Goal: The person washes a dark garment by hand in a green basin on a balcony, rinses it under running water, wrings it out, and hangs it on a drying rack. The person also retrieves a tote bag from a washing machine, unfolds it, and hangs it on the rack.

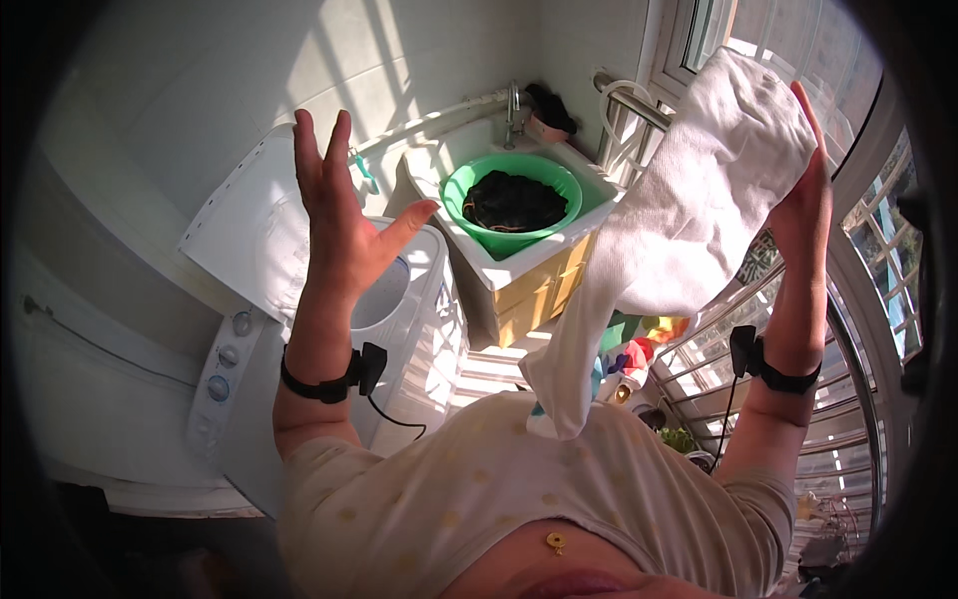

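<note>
My left hand (pixel 344 217) is raised over the washing machine (pixel 419 299), fingers spread and nothing in it. On the right, near the window, my right hand (pixel 804 180) is raised against a white knit garment (pixel 681 202), which hangs down across to my chest. Part of that hand lies behind the cloth, so its grip is partly hidden. Between my hands, a green plastic basin (pixel 513 241) holding dark wet-looking cloth (pixel 516 201) sits in the white sink (pixel 486 269).
The machine's raised lid (pixel 254 217) and control knobs (pixel 227 356) are at left. A faucet (pixel 512 112) stands behind the basin. A metal rail (pixel 636 105) and window bars (pixel 838 449) border the right side. Colourful cloth (pixel 640 352) and a green plant (pixel 676 439) lie below the garment.
</note>
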Motion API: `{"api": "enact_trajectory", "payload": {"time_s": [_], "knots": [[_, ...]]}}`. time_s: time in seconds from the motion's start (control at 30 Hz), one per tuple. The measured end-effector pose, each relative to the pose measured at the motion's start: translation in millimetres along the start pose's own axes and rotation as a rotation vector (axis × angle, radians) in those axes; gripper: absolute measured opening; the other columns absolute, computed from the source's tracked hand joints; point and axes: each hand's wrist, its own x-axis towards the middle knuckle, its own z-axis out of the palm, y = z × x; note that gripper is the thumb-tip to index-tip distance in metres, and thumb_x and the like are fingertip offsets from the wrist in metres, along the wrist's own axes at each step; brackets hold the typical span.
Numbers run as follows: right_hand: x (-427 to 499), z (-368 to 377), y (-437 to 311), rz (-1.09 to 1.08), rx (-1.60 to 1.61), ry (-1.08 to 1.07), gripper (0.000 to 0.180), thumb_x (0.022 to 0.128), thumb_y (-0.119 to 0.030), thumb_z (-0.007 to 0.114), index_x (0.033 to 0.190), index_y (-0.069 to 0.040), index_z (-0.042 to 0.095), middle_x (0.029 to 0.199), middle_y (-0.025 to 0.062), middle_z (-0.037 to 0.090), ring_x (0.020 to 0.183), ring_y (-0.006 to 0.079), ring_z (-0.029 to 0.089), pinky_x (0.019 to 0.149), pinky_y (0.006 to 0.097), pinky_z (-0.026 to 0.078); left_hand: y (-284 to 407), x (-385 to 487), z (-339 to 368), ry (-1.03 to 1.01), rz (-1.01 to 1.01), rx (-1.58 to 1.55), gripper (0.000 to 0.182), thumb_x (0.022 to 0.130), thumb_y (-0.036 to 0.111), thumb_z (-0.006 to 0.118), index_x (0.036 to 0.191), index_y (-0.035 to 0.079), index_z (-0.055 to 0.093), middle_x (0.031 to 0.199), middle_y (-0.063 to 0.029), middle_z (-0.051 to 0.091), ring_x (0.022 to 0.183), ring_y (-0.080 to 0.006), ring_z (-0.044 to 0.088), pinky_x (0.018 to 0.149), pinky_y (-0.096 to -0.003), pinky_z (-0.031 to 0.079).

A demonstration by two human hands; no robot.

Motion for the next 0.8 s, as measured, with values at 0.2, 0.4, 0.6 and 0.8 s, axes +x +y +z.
{"api": "enact_trajectory", "payload": {"time_s": [0.2,0.4,0.6,0.8], "knots": [[-46,-45,-41,0.46,-0.339,-0.162,0.055,0.09,-0.011,0.053,0.141,-0.014,0.033,0.076,0.0024,0.061,0.066,0.0051,0.055,0.062,0.0201,0.045,-220,-17,-157,-0.12,-0.604,1.128,0.085,0.077,0.066,0.054,0.142,0.018,0.028,0.148,-0.0203,0.017,0.137,-0.0376,0.014,0.1,-0.0648,0.019],[-92,-92,-48,0.541,-0.012,-0.19,0.054,0.089,-0.015,0.056,0.139,-0.013,0.035,0.085,0.0047,0.064,0.073,0.0075,0.058,0.068,0.0239,0.047,-296,-66,-183,-0.409,-0.733,0.489,0.051,0.087,0.041,0.052,0.12,0.002,0.055,0.116,-0.0154,0.059,0.104,-0.0301,0.058,0.087,-0.0375,0.044],[-128,-130,-52,0.62,0.164,-0.042,0.053,0.088,-0.016,0.057,0.136,-0.01,0.038,0.099,0.0044,0.064,0.084,0.0085,0.06,0.073,0.023,0.048,-167,-148,-87,-0.438,-0.192,0.488,0.041,0.081,0.027,0.061,0.117,0.006,0.057,0.106,-0.0166,0.057,0.098,-0.0342,0.056,0.083,-0.0416,0.046],[-182,-175,-102,0.565,0.435,0.082,0.057,0.09,-0.01,0.055,0.141,-0.006,0.029,0.106,0.0067,0.062,0.091,0.0129,0.06,0.078,0.0272,0.049,-64,-258,0,-0.628,-0.097,0.586,0.055,0.066,0.022,0.071,0.117,0.014,0.053,0.101,-0.0076,0.051,0.095,-0.0285,0.052,0.08,-0.0405,0.048]]}}
